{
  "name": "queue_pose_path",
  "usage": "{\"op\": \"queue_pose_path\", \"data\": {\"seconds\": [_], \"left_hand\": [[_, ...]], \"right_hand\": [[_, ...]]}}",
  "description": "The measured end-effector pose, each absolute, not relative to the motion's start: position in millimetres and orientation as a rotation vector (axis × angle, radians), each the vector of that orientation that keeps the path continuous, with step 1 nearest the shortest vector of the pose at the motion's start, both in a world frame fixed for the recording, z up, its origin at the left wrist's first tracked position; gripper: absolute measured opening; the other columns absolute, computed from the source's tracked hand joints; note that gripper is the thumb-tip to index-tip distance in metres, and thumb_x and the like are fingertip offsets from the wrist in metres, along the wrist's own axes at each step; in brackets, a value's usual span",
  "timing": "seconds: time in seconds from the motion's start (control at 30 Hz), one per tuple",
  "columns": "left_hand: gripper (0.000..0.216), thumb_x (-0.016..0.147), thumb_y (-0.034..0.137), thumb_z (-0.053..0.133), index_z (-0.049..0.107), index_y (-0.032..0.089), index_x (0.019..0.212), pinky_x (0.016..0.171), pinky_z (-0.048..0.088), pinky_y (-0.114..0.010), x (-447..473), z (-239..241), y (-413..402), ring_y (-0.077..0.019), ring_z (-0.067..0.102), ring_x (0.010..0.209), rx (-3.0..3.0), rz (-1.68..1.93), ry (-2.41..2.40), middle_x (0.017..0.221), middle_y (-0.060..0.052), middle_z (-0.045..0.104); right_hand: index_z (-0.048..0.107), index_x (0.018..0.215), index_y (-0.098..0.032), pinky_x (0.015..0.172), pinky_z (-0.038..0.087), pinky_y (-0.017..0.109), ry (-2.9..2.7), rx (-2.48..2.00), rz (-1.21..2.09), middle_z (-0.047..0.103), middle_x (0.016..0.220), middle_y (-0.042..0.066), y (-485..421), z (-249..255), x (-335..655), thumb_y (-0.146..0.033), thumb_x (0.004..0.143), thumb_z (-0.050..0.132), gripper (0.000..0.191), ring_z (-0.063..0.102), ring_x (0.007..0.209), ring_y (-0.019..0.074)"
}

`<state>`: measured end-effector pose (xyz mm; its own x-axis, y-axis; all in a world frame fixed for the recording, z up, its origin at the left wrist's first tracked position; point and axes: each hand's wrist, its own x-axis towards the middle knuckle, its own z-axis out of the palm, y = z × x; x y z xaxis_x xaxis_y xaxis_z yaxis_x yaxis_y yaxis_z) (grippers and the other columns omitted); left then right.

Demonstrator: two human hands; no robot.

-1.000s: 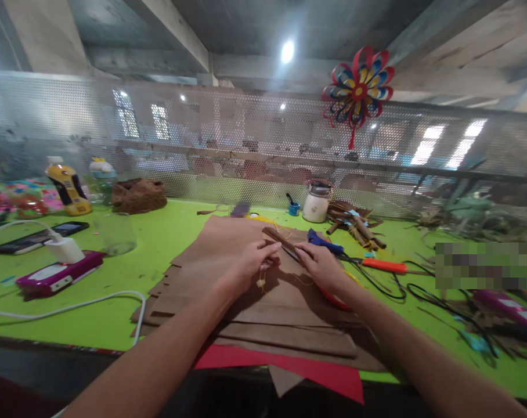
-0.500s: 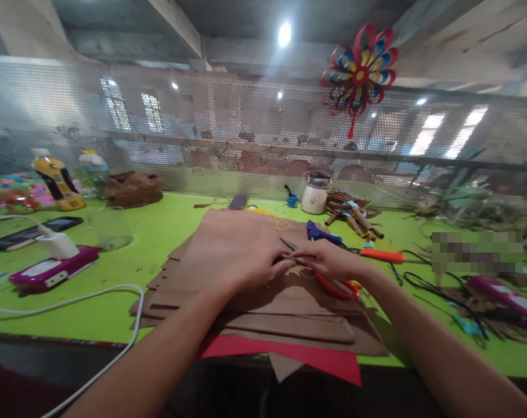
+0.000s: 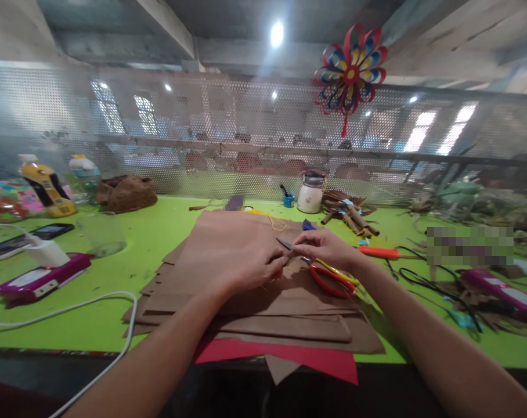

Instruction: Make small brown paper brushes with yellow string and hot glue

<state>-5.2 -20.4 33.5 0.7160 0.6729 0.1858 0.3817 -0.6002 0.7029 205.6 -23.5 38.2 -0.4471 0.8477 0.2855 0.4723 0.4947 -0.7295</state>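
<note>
Above a stack of brown paper sheets (image 3: 194, 278), my two hands meet at the fingertips. My left hand (image 3: 257, 264) is closed in a pinch on a small thin brown strip (image 3: 289, 256). The strip's other end is between the pinched fingers of my right hand (image 3: 322, 247). Its exact shape is mostly hidden by the fingers. Scissors with red and yellow handles (image 3: 333, 283) lie on the stack under my right hand, their pointed blade showing beyond the fingers. A blue tool (image 3: 307, 224) is partly hidden behind my right hand.
Red paper (image 3: 285, 354) sticks out over the table's front edge. A purple power strip (image 3: 46, 278) with a white cable and a clear cup (image 3: 102, 235) stand left. Behind are a white jar (image 3: 311, 194) and brown scraps (image 3: 350, 212); an orange-handled tool (image 3: 379, 252) lies right.
The fingertips of my right hand have risen and moved slightly away from my left, showing more of the brown strip and scissor handles. The whole view has shifted a little to the right.
</note>
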Motion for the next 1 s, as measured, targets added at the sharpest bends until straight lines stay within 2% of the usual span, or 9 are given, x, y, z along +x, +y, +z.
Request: {"op": "queue_pose_path", "data": {"seconds": [0.27, 0.37, 0.43, 0.57, 0.67, 0.87, 1.0], "left_hand": [[0.034, 0.086, 0.048, 0.039, 0.051, 0.015, 0.087, 0.052, 0.036, -0.022, -3.3, 36.4, -27.3, -0.0096, 0.047, 0.054, 1.914, 0.443, 0.673, 0.061, 0.002, 0.053], [0.037, 0.085, 0.048, 0.041, 0.050, 0.016, 0.102, 0.051, 0.037, -0.022, -3.0, 35.2, -27.2, -0.0105, 0.051, 0.053, 1.762, 0.426, 0.664, 0.061, 0.002, 0.053], [0.040, 0.084, 0.049, 0.044, 0.049, 0.016, 0.105, 0.049, 0.037, -0.021, -2.5, 34.2, -26.1, -0.0106, 0.052, 0.053, 1.677, 0.446, 0.673, 0.062, 0.002, 0.052], [0.040, 0.082, 0.051, 0.047, 0.050, 0.015, 0.098, 0.045, 0.033, -0.019, -1.4, 30.5, -22.2, -0.0075, 0.048, 0.048, 1.594, 0.508, 0.700, 0.063, 0.002, 0.050], [0.040, 0.082, 0.053, 0.046, 0.051, 0.015, 0.093, 0.044, 0.031, -0.019, -1.2, 27.2, -18.9, -0.0061, 0.043, 0.046, 1.578, 0.553, 0.674, 0.060, 0.003, 0.049], [0.032, 0.083, 0.046, 0.045, 0.053, 0.015, 0.088, 0.044, 0.029, -0.020, -2.4, 26.6, -17.1, -0.0062, 0.038, 0.044, 1.632, 0.670, 0.745, 0.053, 0.005, 0.046], [0.031, 0.083, 0.043, 0.044, 0.054, 0.014, 0.086, 0.045, 0.029, -0.020, -2.9, 30.0, -18.7, -0.0064, 0.039, 0.046, 1.628, 0.695, 0.788, 0.055, 0.004, 0.048]], "right_hand": [[0.066, 0.082, -0.015, 0.052, 0.033, 0.023, -1.989, -1.034, 0.921, 0.058, 0.064, -0.001, -20.5, 34.0, 203.0, -0.042, 0.077, 0.059, 0.028, 0.047, 0.056, 0.0100], [0.064, 0.089, -0.015, 0.051, 0.034, 0.023, -1.909, -1.013, 0.965, 0.059, 0.065, 0.000, -21.2, 34.8, 199.7, -0.041, 0.078, 0.059, 0.029, 0.046, 0.054, 0.0094], [0.062, 0.097, -0.015, 0.051, 0.037, 0.024, -1.837, -1.001, 0.988, 0.060, 0.067, 0.000, -22.5, 36.5, 197.1, -0.041, 0.078, 0.059, 0.032, 0.046, 0.053, 0.0091], [0.054, 0.113, -0.016, 0.055, 0.042, 0.025, -1.732, -0.932, 1.071, 0.062, 0.073, 0.001, -25.2, 38.3, 192.0, -0.037, 0.075, 0.063, 0.043, 0.051, 0.057, 0.0100], [0.052, 0.117, -0.016, 0.053, 0.041, 0.024, -1.690, -0.894, 1.125, 0.062, 0.074, 0.001, -25.5, 35.8, 188.2, -0.034, 0.073, 0.066, 0.050, 0.051, 0.058, 0.0098], [0.051, 0.117, -0.015, 0.040, 0.023, 0.020, -1.531, -0.929, 1.171, 0.044, 0.051, -0.008, -25.4, 33.8, 186.4, -0.041, 0.073, 0.066, 0.053, 0.034, 0.043, 0.0059], [0.059, 0.105, -0.015, 0.042, 0.018, 0.021, -1.424, -0.911, 1.146, 0.040, 0.052, -0.008, -21.4, 38.3, 198.6, -0.038, 0.069, 0.069, 0.044, 0.028, 0.043, 0.0048]]}}
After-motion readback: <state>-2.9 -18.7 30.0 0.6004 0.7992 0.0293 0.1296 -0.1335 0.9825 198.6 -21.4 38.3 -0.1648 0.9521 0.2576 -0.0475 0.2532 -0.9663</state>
